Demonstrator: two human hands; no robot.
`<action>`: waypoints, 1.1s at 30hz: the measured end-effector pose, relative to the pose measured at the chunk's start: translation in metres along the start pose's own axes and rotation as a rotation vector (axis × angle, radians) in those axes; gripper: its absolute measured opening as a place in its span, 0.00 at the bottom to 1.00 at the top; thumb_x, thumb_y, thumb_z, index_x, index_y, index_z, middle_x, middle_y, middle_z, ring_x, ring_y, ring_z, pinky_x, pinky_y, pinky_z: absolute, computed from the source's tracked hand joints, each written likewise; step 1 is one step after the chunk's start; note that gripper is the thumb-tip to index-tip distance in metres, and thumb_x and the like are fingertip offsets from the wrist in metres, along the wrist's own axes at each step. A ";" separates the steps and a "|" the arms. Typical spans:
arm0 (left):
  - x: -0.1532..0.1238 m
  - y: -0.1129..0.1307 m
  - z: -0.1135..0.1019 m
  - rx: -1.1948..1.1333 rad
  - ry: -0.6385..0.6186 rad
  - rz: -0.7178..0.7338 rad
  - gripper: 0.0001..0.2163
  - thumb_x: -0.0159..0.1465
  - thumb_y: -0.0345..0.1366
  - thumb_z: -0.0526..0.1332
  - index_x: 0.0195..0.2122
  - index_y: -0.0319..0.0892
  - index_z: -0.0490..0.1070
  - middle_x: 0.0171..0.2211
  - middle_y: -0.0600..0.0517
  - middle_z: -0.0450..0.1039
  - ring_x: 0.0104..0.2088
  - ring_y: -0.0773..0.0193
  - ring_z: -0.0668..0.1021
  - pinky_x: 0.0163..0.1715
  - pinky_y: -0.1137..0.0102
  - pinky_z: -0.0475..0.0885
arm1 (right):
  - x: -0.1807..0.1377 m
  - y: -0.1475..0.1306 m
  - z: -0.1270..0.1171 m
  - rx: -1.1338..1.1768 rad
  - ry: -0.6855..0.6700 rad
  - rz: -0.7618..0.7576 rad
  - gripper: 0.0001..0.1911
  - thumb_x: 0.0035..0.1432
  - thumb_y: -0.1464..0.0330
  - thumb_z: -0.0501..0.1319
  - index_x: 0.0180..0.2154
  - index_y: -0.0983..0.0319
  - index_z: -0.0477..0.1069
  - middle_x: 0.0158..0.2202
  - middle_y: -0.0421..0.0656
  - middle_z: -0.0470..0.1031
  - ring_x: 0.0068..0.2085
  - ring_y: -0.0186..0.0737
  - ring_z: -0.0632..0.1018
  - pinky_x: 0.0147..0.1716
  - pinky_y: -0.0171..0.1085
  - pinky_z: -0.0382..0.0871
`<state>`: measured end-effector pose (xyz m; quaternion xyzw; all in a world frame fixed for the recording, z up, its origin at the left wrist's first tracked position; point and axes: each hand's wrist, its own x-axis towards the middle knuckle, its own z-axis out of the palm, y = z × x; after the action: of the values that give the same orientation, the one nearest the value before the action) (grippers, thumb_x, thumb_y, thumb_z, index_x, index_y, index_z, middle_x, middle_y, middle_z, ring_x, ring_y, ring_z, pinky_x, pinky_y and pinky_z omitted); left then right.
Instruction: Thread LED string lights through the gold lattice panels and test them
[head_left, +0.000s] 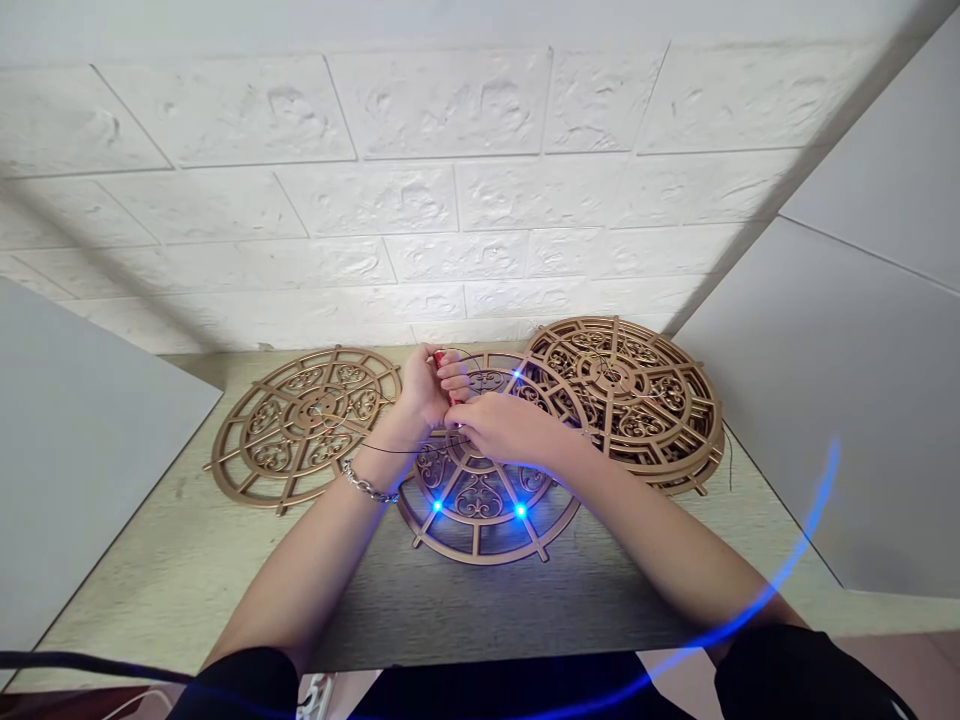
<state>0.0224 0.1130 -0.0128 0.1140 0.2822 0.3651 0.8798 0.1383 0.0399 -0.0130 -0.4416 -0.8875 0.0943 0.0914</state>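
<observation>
My left hand is curled around a small red cylinder, which looks like a battery; fingers cover most of it. At its near end, my right hand is pinched closed against it, touching a thin dark wire. Both hands are above the far part of a bronze openwork disc, round with scroll patterns. Blue lights glow on this disc, one at the near left spoke, one at the near right spoke and another toward the back. My hands hide its centre.
Another bronze disc lies at the left with a wire across it. A stack of similar discs is at the right. Behind the table is a white brick-pattern wall; grey panels flank both sides.
</observation>
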 end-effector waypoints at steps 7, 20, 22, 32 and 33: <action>0.001 0.000 -0.001 -0.015 0.009 0.003 0.10 0.51 0.31 0.50 0.17 0.43 0.46 0.10 0.60 0.45 0.07 0.72 0.53 0.06 0.77 0.48 | 0.001 -0.001 0.002 0.030 -0.029 0.017 0.12 0.53 0.80 0.49 0.32 0.63 0.68 0.26 0.41 0.67 0.28 0.32 0.66 0.24 0.32 0.49; -0.001 0.001 0.002 -0.035 0.010 0.016 0.10 0.49 0.30 0.49 0.17 0.43 0.46 0.10 0.60 0.44 0.07 0.72 0.53 0.06 0.77 0.48 | -0.001 0.002 -0.002 0.011 0.001 -0.020 0.11 0.57 0.76 0.49 0.30 0.62 0.68 0.26 0.40 0.68 0.27 0.31 0.65 0.23 0.32 0.47; -0.001 0.001 0.003 -0.042 0.015 0.016 0.09 0.49 0.30 0.49 0.17 0.43 0.46 0.10 0.60 0.44 0.07 0.72 0.53 0.06 0.77 0.48 | -0.001 0.003 -0.002 0.021 -0.004 -0.019 0.11 0.58 0.76 0.49 0.31 0.62 0.69 0.27 0.40 0.69 0.28 0.31 0.66 0.24 0.32 0.48; -0.001 -0.002 0.003 -0.039 0.038 0.039 0.10 0.51 0.30 0.49 0.16 0.43 0.46 0.10 0.60 0.44 0.07 0.73 0.53 0.06 0.78 0.48 | 0.000 0.005 0.001 0.024 0.011 -0.034 0.12 0.58 0.76 0.48 0.33 0.62 0.70 0.27 0.40 0.70 0.29 0.31 0.67 0.25 0.32 0.49; -0.001 -0.002 0.003 -0.037 0.040 0.035 0.10 0.51 0.30 0.49 0.17 0.43 0.47 0.10 0.60 0.44 0.07 0.73 0.54 0.06 0.78 0.48 | -0.001 0.005 0.001 0.024 0.013 -0.036 0.12 0.58 0.76 0.48 0.32 0.62 0.69 0.26 0.40 0.69 0.28 0.31 0.66 0.25 0.32 0.49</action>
<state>0.0245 0.1109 -0.0102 0.0953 0.2909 0.3876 0.8695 0.1422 0.0418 -0.0149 -0.4251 -0.8935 0.1003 0.1041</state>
